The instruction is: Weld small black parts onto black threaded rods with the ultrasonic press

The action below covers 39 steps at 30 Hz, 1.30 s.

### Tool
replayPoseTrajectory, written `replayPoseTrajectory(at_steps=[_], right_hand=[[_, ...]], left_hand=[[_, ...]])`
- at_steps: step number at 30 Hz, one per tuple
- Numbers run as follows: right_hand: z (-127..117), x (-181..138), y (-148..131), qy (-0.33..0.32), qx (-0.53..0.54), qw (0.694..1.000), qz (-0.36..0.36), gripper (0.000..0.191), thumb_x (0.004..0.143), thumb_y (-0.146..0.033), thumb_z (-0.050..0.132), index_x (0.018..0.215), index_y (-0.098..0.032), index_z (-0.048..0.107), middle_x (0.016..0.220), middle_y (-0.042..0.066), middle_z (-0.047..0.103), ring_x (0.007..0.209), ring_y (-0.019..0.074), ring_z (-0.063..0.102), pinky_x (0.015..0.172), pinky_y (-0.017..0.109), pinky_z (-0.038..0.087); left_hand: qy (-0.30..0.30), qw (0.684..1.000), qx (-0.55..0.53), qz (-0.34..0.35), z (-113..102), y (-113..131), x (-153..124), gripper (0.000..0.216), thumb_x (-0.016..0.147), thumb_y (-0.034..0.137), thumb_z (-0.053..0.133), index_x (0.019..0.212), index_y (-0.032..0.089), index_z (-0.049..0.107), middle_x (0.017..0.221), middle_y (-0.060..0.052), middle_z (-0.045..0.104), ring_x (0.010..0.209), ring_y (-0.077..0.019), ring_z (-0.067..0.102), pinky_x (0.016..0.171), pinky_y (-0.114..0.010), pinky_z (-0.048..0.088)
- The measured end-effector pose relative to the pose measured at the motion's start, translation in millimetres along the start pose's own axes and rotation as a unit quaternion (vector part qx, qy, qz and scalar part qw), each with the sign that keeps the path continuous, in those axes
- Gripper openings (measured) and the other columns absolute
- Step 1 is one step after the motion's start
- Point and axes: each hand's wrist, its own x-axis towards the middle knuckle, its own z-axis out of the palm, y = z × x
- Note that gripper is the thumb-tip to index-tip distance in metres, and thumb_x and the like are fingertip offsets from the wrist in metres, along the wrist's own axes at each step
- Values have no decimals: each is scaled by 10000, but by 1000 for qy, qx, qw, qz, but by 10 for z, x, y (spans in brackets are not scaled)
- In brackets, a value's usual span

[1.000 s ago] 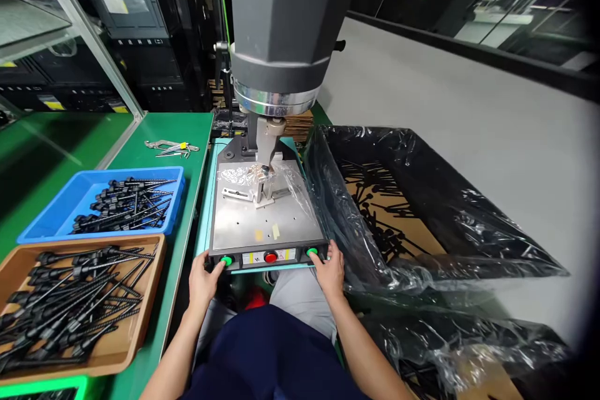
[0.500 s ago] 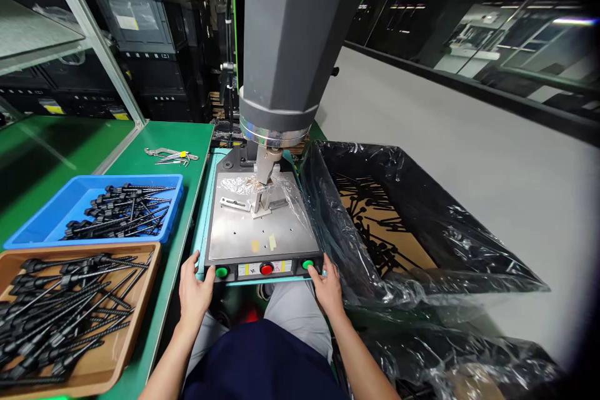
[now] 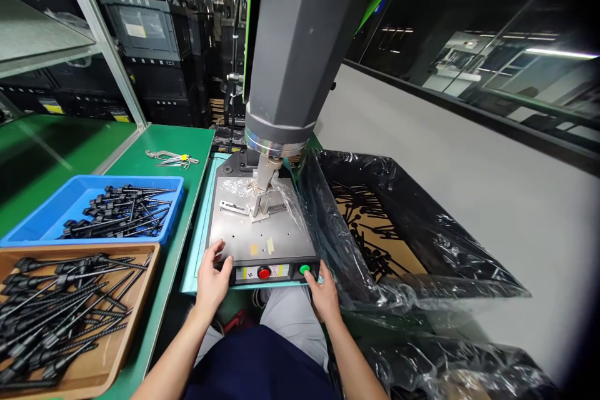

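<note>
I sit at a press machine with a large grey head over a steel plate. The horn is down on a small fixture partly under clear film. My left hand rests on the front left corner of the base, fingers spread over the spot where the left green button sits. My right hand touches the front right corner beside the right green button, fingers loosely apart. A red button shows between them. Neither hand holds anything.
On the green bench at left stand a blue tray and a brown tray, both with several black rods. Metal tools lie behind. At right is a cardboard box lined with black plastic, rods inside.
My left hand slid up from the corner onto the plate edge, covering the left green button. The right hand stayed at the right corner. The view tilted upward a little.
</note>
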Motion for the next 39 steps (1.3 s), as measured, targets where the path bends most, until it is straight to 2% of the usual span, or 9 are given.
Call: replayPoseTrajectory(at_steps=[3, 7, 13, 18, 21, 25, 29, 34, 39], right_hand=[[-31, -20, -151, 41, 5, 999, -19, 740, 739, -642, 624, 1258, -116, 586, 1283, 229, 571, 1126, 346, 605, 820, 435, 574], [38, -60, -479, 86, 41, 990, -103, 508, 819, -551, 613, 1150, -166, 629, 1206, 183, 611, 1025, 279, 641, 825, 414, 574], [452, 52, -1029, -94, 146, 977, -126, 441, 840, -472, 600, 1147, -157, 623, 1015, 150, 719, 941, 248, 690, 800, 396, 582], [838, 436, -1466, -166, 114, 964, -173, 417, 834, -419, 573, 1178, -193, 643, 1140, 127, 699, 1021, 246, 672, 852, 403, 569], [1014, 710, -1705, -133, 78, 964, -215, 454, 830, -387, 566, 1237, -195, 620, 1269, 139, 625, 1074, 257, 640, 851, 405, 565], [1157, 990, -1978, -72, 52, 964, -250, 560, 837, -371, 572, 1352, -154, 530, 1394, 178, 513, 1273, 304, 504, 993, 457, 487], [1207, 1182, -2258, -70, 39, 949, -305, 488, 871, -351, 538, 1322, -166, 554, 1359, 161, 548, 1298, 290, 473, 1091, 481, 381], [1134, 1327, -2595, -124, 1, 925, -358, 203, 853, -293, 562, 965, -190, 695, 1105, 104, 681, 1121, 263, 581, 1014, 433, 436], [867, 1091, -2596, -118, 43, 915, -383, 195, 825, -307, 620, 968, -194, 691, 1103, 96, 679, 1063, 252, 609, 972, 421, 460]], left_hand=[[-6, 1000, -24, -13, 19, -14, -34, 458, 833, 349, 621, 1261, 197, 560, 1279, -141, 612, 1186, -256, 594, 1036, -452, 465], [-2, 998, -56, -32, 35, 5, -13, 473, 795, 347, 657, 1234, 193, 575, 1230, -142, 641, 1178, -268, 602, 1034, -468, 462], [-19, 987, -153, -55, 212, 214, 416, 489, 730, 343, 728, 1160, 151, 598, 1097, -133, 674, 1048, -219, 641, 986, -408, 478], [-65, 944, -270, -180, 384, 559, 1025, 436, 686, 325, 796, 1049, 149, 629, 1051, -108, 672, 891, -156, 659, 812, -289, 514], [-85, 911, -320, -246, 470, 763, 1319, 357, 698, 349, 802, 936, 147, 630, 985, -106, 675, 783, -146, 665, 689, -259, 522], [-70, 898, -350, -257, 601, 930, 1538, 268, 719, 281, 789, 850, 148, 596, 790, -52, 653, 655, -130, 647, 575, -227, 509], [-56, 898, -365, -239, 680, 1009, 1601, 225, 698, 149, 779, 779, 144, 569, 664, 3, 605, 555, -87, 597, 510, -177, 467], [-47, 902, -371, -215, 678, 1088, 1618, 210, 686, 109, 765, 804, 134, 593, 647, 14, 605, 526, -71, 590, 500, -166, 460], [-22, 907, -367, -204, 667, 1073, 1591, 234, 675, 108, 771, 820, 143, 590, 654, 20, 615, 515, -66, 584, 485, -160, 451]])
